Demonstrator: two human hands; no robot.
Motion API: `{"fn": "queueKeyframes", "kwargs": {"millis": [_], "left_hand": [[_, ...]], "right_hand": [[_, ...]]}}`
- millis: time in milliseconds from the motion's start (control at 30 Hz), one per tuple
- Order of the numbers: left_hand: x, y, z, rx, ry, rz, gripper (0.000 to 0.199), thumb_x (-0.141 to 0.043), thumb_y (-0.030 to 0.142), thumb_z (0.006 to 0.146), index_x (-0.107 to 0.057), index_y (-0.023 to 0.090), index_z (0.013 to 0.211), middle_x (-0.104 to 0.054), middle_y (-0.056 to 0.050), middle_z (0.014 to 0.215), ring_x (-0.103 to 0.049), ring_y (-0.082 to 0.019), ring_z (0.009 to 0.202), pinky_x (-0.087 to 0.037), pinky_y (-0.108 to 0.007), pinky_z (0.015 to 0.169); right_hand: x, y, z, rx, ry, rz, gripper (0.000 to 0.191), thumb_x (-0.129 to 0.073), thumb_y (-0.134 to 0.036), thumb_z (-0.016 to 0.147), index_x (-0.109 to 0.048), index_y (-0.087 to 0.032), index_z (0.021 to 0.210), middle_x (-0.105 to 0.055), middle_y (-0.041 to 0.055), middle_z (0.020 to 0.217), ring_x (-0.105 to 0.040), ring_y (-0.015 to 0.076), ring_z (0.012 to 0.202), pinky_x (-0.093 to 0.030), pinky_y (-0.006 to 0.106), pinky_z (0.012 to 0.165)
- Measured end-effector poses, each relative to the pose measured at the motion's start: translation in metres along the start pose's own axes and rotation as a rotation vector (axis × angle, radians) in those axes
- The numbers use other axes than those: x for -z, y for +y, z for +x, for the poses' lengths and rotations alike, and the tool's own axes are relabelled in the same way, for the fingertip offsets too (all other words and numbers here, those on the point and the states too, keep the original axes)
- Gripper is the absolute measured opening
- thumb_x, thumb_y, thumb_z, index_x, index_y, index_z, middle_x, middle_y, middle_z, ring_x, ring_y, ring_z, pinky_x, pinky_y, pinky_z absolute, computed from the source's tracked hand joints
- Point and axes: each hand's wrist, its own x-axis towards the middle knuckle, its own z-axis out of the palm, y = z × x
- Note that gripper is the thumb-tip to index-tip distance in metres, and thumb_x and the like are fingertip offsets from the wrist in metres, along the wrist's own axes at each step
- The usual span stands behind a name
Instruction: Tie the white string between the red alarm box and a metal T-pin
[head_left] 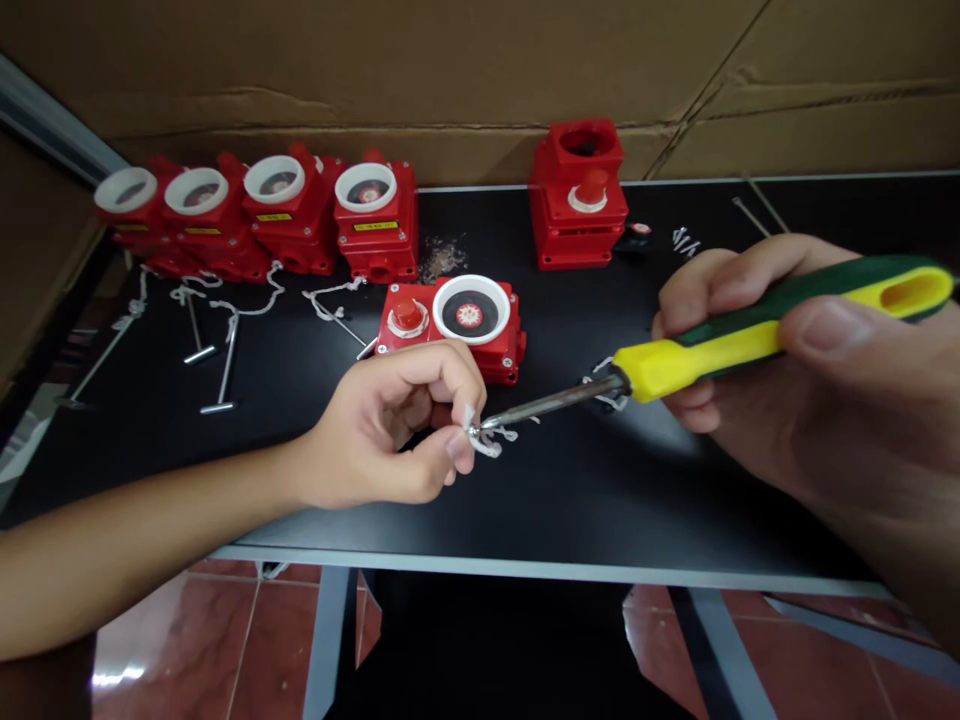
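Note:
Wrapped round the yellow and green handle of a screwdriver (pixel 675 365) is my right hand (pixel 817 370). Its metal shaft points left, and the tip meets a small screw (pixel 473 431) at my left fingertips. My left hand (pixel 409 420) pinches that screw together with a white string (pixel 491 447); the fingers partly hide both. Just behind my left hand lies a red box (pixel 495 350) with a white ring round a dark disc and a red button at its left. My left hand covers part of its front edge.
Several red boxes with white rings (pixel 379 235) stand at the back left, with strings and metal rods (pixel 229 370) before them. Another red box (pixel 577 235) has an open round hole. Loose screws (pixel 684 241) lie right of it on the black table (pixel 480 540). Cardboard stands behind.

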Motion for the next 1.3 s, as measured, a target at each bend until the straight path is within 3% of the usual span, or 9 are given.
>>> {"fn": "queueKeyframes", "kwargs": {"millis": [233, 533, 800, 900, 1100, 1200, 1300], "left_hand": [[0.0, -0.002, 0.0, -0.02, -0.01, -0.005, 0.028, -0.089, 0.024, 0.097, -0.062, 0.018, 0.091, -0.063, 0.0, 0.09, -0.069, -0.009, 0.061, -0.063, -0.016, 0.054], [0.0, 0.001, 0.001, -0.009, 0.0, 0.008, 0.032, -0.091, 0.026, 0.095, -0.062, 0.019, 0.088, -0.064, 0.001, 0.088, -0.069, -0.01, 0.059, -0.064, -0.017, 0.052], [0.0, 0.0, -0.002, -0.014, -0.024, -0.052, 0.022, -0.083, 0.015, 0.099, -0.063, 0.017, 0.092, -0.061, 0.0, 0.093, -0.073, -0.01, 0.065, -0.067, -0.017, 0.051], [-0.002, -0.002, -0.003, 0.009, -0.011, -0.054, 0.023, -0.082, 0.013, 0.099, -0.06, 0.018, 0.092, -0.058, 0.002, 0.093, -0.076, -0.011, 0.064, -0.069, -0.018, 0.05], [-0.004, -0.002, -0.002, -0.002, 0.131, 0.015, 0.022, -0.076, 0.009, 0.098, -0.057, 0.02, 0.097, -0.063, 0.006, 0.076, -0.079, -0.016, 0.058, -0.069, -0.02, 0.047], [-0.003, -0.001, 0.0, -0.026, 0.195, 0.075, 0.018, -0.072, 0.006, 0.096, -0.06, 0.02, 0.096, -0.064, 0.006, 0.074, -0.079, -0.016, 0.058, -0.07, -0.022, 0.046], [-0.002, -0.001, 0.001, -0.074, 0.24, 0.143, 0.016, -0.074, 0.007, 0.095, -0.064, 0.019, 0.094, -0.065, 0.005, 0.076, -0.08, -0.016, 0.059, -0.07, -0.022, 0.046]], "right_hand": [[-0.006, 0.008, -0.005, -0.014, 0.057, 0.085, 0.023, -0.1, -0.039, 0.089, -0.086, -0.022, 0.094, -0.077, 0.0055, 0.092, -0.07, 0.0166, 0.051, -0.063, 0.031, 0.041], [-0.008, 0.003, -0.006, -0.007, 0.093, 0.03, 0.031, -0.104, -0.046, 0.083, -0.084, -0.024, 0.088, -0.075, 0.0052, 0.088, -0.07, 0.0166, 0.051, -0.063, 0.03, 0.039], [-0.009, -0.002, -0.007, 0.034, 0.05, -0.02, 0.032, -0.1, -0.045, 0.088, -0.08, -0.022, 0.091, -0.072, 0.0041, 0.091, -0.07, 0.0167, 0.05, -0.064, 0.033, 0.041], [-0.008, -0.009, -0.007, 0.03, 0.032, -0.114, 0.03, -0.1, -0.044, 0.089, -0.08, -0.023, 0.092, -0.073, 0.0052, 0.095, -0.074, 0.0187, 0.055, -0.064, 0.035, 0.044], [0.013, -0.016, -0.002, 0.127, -0.079, -0.402, 0.02, -0.1, -0.032, 0.091, -0.084, -0.025, 0.1, -0.081, 0.0063, 0.103, -0.081, 0.02, 0.076, -0.071, 0.036, 0.068], [0.025, -0.017, 0.005, 0.178, -0.184, -0.53, 0.025, -0.104, -0.034, 0.085, -0.088, -0.027, 0.103, -0.084, 0.0078, 0.106, -0.083, 0.0245, 0.091, -0.069, 0.034, 0.066], [0.029, -0.019, 0.009, 0.142, -0.21, -0.652, 0.03, -0.104, -0.044, 0.083, -0.091, -0.028, 0.104, -0.085, 0.0059, 0.096, -0.081, 0.0217, 0.079, -0.066, 0.031, 0.061]]}}
